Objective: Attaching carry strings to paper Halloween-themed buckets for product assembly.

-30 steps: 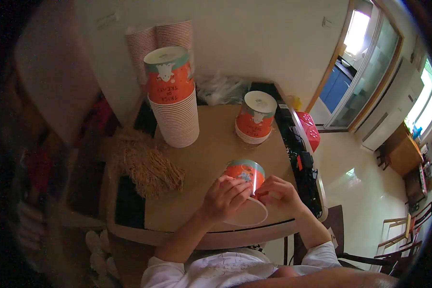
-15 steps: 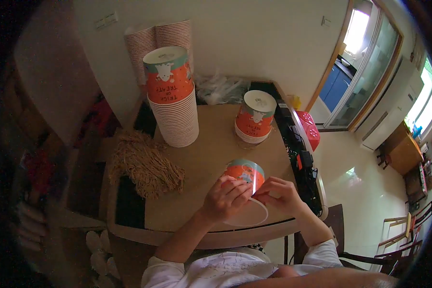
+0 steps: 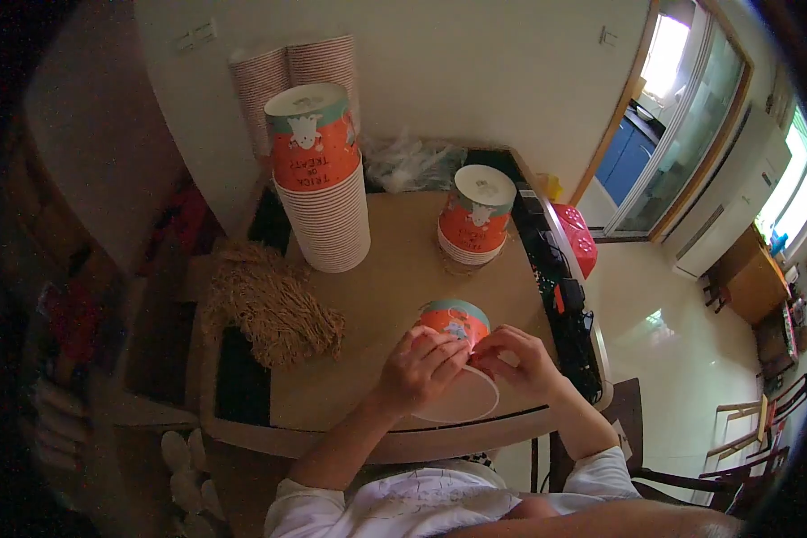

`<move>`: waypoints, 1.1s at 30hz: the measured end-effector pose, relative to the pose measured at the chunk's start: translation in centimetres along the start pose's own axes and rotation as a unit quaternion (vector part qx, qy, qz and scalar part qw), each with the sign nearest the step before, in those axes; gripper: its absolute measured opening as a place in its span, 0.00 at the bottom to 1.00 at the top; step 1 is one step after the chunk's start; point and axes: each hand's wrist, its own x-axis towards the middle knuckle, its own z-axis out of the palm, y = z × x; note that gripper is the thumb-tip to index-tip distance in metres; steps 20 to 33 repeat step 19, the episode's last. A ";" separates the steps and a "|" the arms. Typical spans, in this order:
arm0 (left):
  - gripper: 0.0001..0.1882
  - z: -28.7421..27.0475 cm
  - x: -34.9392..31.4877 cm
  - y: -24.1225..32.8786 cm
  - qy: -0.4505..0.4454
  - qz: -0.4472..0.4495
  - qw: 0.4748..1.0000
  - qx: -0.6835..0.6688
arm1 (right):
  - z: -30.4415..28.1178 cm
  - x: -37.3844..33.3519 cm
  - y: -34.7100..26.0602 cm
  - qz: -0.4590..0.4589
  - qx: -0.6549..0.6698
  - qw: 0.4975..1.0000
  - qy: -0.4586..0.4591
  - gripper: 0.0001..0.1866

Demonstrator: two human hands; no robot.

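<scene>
Near the table's front edge, an orange and teal paper bucket (image 3: 455, 317) lies tilted, its white open mouth toward me. My left hand (image 3: 424, 365) is wrapped over its side and holds it. On the other side, my right hand (image 3: 516, 360) has its fingers pinched together at the bucket wall, close to the rim. Whatever sits between those fingertips is hidden. To the left lies a loose bundle of brown twine (image 3: 273, 309). Farther back, a tall stack of upside-down paper buckets (image 3: 327, 215) stands at the left, and a short stack (image 3: 477, 215) at the right.
More nested buckets (image 3: 321, 76) rise against the wall behind the tall stack. Crumpled clear plastic (image 3: 412, 161) lies at the table's back edge. Black cables and small devices (image 3: 576, 336) line the right edge. Beyond it stands a red stool (image 3: 576, 240); a dark chair (image 3: 623, 417) is near my right arm.
My right fingers have shifted slightly at the bucket's side, staying pinched near the rim. The bucket has moved very slightly left, with my left hand still around it.
</scene>
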 end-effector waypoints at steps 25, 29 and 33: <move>0.13 0.1 -1.1 -0.2 0.003 -0.014 1.000 -0.025 | 1.1 -3.2 3.1 0.030 0.121 0.992 0.026 0.11; 0.13 0.1 -1.1 -0.2 0.003 -0.014 1.000 -0.025 | 1.1 -3.2 3.1 0.030 0.121 0.992 0.026 0.11; 0.13 0.1 -1.1 -0.2 0.003 -0.014 1.000 -0.025 | 1.1 -3.2 3.1 0.030 0.121 0.992 0.026 0.11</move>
